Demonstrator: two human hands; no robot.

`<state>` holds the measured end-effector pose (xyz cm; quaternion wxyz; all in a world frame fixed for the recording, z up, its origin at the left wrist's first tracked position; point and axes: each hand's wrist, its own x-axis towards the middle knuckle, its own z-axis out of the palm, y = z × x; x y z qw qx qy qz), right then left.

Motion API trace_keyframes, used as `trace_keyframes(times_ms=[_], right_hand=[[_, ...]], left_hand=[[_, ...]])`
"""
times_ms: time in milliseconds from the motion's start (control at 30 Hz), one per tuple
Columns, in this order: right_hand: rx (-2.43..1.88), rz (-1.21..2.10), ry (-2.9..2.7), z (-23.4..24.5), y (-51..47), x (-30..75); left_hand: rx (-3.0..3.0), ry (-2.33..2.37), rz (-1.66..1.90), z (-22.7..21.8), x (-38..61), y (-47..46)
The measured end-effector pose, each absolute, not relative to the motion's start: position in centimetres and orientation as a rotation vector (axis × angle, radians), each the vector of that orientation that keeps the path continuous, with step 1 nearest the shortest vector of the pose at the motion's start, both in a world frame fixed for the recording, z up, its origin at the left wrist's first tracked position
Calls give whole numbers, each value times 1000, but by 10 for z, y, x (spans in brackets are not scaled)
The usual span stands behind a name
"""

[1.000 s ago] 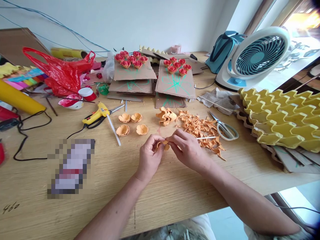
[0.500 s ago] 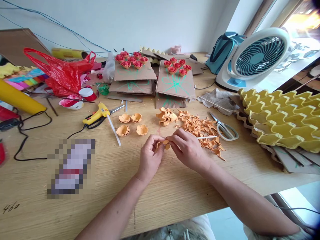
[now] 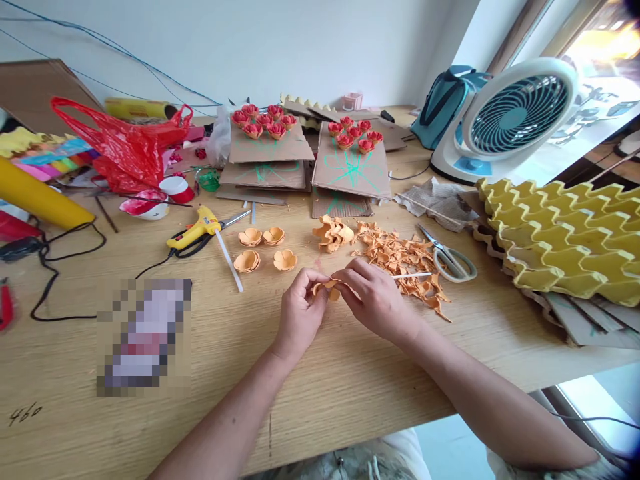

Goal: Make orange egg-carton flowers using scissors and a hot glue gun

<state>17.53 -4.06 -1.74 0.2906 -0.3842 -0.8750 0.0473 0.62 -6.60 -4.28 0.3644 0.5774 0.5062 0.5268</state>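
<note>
Between my two hands is a small orange petalled cup [image 3: 334,293], partly hidden by the fingers. My left hand [image 3: 304,308] pinches its left side between thumb and fingers. My right hand [image 3: 373,293] is closed on its upper right edge, the fingertips of both hands nearly meeting. Beyond my left hand, several orange flower-shaped cups stand on the table, the nearest being a single cup [image 3: 285,260]. A nested stack of uncut-looking orange cups [image 3: 333,233] lies on its side past my fingertips. Orange scraps [image 3: 400,257] are heaped beyond my right hand.
Scissors [image 3: 453,262] lie right of the scraps. A yellow glue gun [image 3: 197,227] rests at left, its cord running across the table. Yellow egg trays [image 3: 565,240] are stacked at right, near a fan [image 3: 520,117]. Red flowers stand on cardboard [image 3: 350,167] at the back.
Both hands keep hold of the orange petalled cup in almost the same place, with only slight finger movement. The whole view has shifted very slightly.
</note>
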Motion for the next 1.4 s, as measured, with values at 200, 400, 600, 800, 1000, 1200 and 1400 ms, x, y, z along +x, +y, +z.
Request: trace_keyframes(times_ms=[200,400,600,800,1000,1200,1400], right_hand=[[-1035,166,-2294,-19,-41,175],[-1041,157,-2307,-18,-40,175],[-1134,378,-2214,-16,-40,177],[-1081,616,-2116,-12,-43,175],[-1129,631,-2103,-18,-43,173],[-1198,636,-2125,-15,-44,173],[-1282,402,-2214,-14,-46,172]], left_hand=[[1538,1335,1345,-40,6,-67],[1532,1362,1302,-40,7,-66],[1558,1425,1314,-42,2,-64],[1555,1466,1324,-40,1,-64],[1588,1442,1355,-42,3,-65],[1533,1444,1287,-41,6,-68],[1436,1340,1298,-44,10,-69]])
